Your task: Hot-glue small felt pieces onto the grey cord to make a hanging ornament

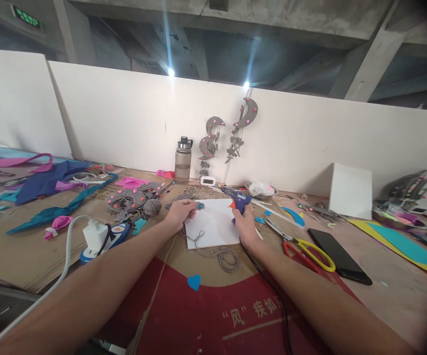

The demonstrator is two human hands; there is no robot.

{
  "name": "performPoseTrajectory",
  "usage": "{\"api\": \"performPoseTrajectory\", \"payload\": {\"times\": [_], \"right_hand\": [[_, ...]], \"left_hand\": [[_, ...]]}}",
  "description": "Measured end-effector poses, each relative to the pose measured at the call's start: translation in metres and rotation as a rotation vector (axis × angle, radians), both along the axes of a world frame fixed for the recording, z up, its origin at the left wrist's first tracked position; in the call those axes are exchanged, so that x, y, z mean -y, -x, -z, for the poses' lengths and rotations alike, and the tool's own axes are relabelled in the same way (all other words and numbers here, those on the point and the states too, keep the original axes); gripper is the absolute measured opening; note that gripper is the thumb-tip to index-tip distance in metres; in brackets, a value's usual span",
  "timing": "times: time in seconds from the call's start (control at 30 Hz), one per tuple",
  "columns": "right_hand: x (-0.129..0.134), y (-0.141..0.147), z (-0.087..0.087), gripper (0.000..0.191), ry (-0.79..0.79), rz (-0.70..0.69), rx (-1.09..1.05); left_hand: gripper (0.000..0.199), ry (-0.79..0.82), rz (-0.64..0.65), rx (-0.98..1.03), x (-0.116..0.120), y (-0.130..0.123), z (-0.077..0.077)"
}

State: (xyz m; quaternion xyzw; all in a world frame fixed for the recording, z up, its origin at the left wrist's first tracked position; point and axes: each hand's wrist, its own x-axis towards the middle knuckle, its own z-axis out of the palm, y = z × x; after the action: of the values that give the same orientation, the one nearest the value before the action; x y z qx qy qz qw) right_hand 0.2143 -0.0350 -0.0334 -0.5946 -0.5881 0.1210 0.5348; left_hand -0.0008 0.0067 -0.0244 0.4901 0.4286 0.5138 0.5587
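Observation:
My left hand [182,213] pinches a small blue felt piece [200,206] over the left part of a white sheet [216,229]. Its exact shape is too small to make out. In my right hand [246,224] is a blue hot glue gun [240,198] with an orange part, held above the sheet's right side; a black cord [272,283] runs from it toward me. Grey yarn [228,259] trails over the sheet's front edge and loops on the cardboard. Nearer to me lies a blue felt heart [194,282].
Scissors [309,249] and a black phone [341,256] lie right of my right hand. A power strip with a white charger [95,234] is beside my left forearm. A water bottle [182,160] and small clock [208,181] stand behind. Grey felt decorations [134,199] lie left.

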Motion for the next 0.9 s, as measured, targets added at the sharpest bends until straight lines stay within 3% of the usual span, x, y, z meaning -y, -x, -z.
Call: {"api": "performPoseTrajectory", "payload": {"times": [0.1, 0.2, 0.33, 0.5, 0.9], "right_hand": [[0.008, 0.008, -0.004, 0.024, 0.003, -0.057, -0.152], [0.021, 0.019, -0.01, 0.03, -0.049, -0.262, -0.256], [0.032, 0.025, -0.013, 0.028, -0.027, -0.414, -0.112], [0.035, 0.021, -0.01, 0.024, -0.036, -0.417, 0.034], [0.04, 0.025, -0.014, 0.036, -0.033, -0.333, 0.22]], "left_hand": [[0.025, -0.002, -0.017, 0.045, -0.002, 0.0, 0.001], [0.023, 0.007, -0.047, 0.092, -0.001, 0.0, 0.0], [0.023, 0.025, -0.06, 0.102, 0.002, 0.0, -0.004], [0.026, 0.021, -0.058, 0.118, 0.002, 0.001, -0.003], [0.023, 0.017, -0.079, 0.15, 0.001, 0.0, -0.006]]}}
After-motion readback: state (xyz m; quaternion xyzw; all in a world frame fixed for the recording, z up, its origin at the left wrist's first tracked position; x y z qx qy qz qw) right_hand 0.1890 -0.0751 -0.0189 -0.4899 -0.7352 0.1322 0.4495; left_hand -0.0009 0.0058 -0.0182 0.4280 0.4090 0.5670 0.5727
